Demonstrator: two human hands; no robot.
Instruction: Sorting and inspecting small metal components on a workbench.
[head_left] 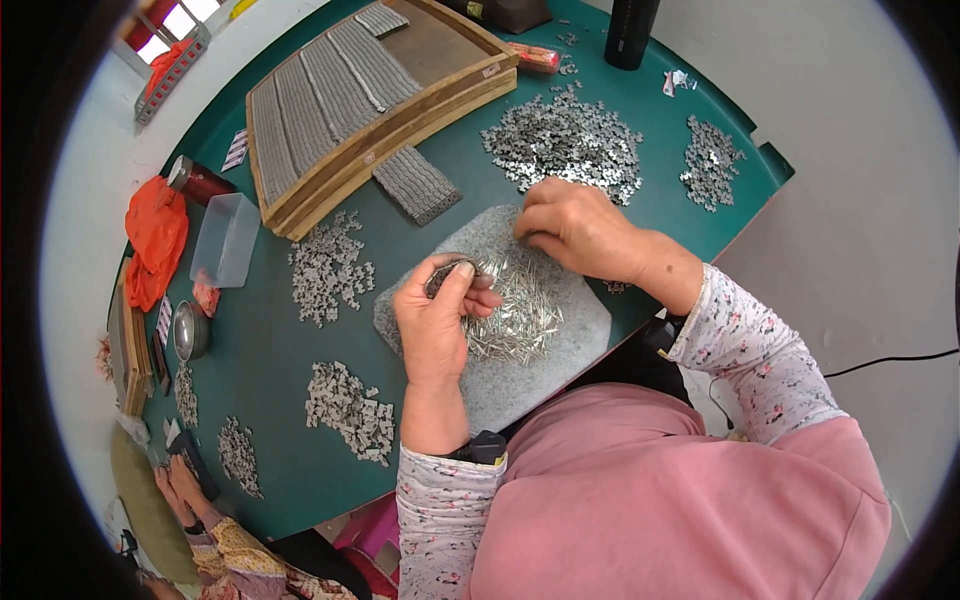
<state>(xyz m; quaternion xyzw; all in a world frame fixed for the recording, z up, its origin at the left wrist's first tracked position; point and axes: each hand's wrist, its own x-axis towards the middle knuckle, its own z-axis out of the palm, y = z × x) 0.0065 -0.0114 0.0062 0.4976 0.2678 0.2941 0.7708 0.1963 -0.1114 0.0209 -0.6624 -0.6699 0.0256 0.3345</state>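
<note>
Red bag (157, 235): crumpled, toward left rim of green table (280, 400).
Clear tub (225, 245): just right of bag.
Wooden tray (440, 115): grey strips in rows on it.
Left hand (440, 310): fingers curled closed round dark metal stack (438, 282), thumb on top; held above grey mat (575, 335).
Pins (520, 325): loose silvery heap on mat, between the hands.
Right hand (565, 225): fingers bent, tips close together; cannot tell if they pinch anything.
Big pile (565, 135): small metal pieces, just beyond right hand.
Small pile (711, 165): similar pieces, farther right.
</note>
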